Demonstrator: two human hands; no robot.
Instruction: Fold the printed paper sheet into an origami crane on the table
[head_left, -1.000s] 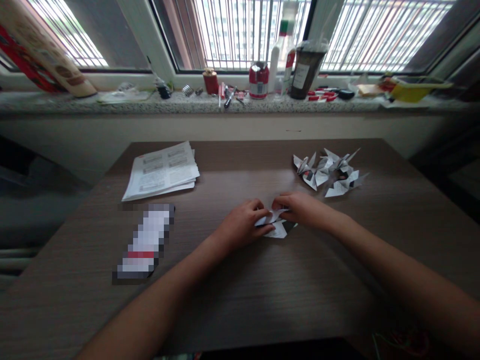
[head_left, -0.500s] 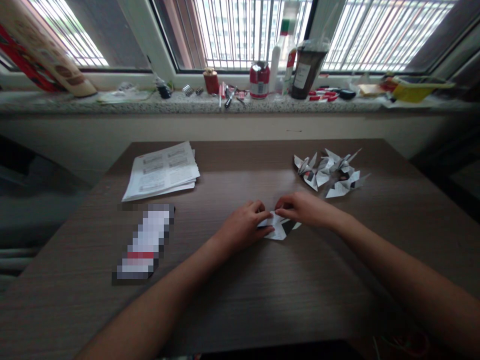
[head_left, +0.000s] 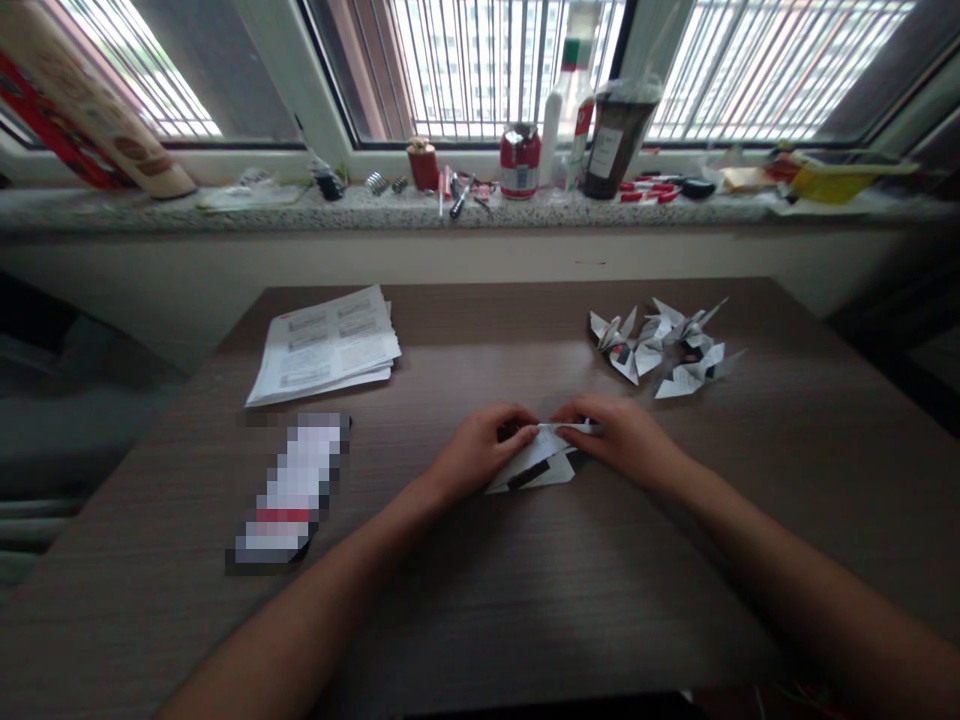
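A partly folded piece of printed paper [head_left: 534,466] lies on the brown wooden table [head_left: 480,590] at its middle. My left hand [head_left: 480,452] pinches the paper's upper left edge with closed fingers. My right hand [head_left: 624,438] pinches the upper right edge, its fingers closed too. The two hands meet at the paper's top fold. A heap of several folded paper cranes [head_left: 664,347] rests on the table beyond my right hand.
A stack of printed sheets [head_left: 326,343] lies at the table's far left. A blurred flat object [head_left: 291,490] sits nearer on the left. The stone windowsill [head_left: 225,208] holds a red can [head_left: 519,160], bottles, a dark cup [head_left: 613,140] and small clutter.
The paper has opened out and a flap now hangs lower toward me. Both hands have shifted slightly toward me while still pinching the top edge.
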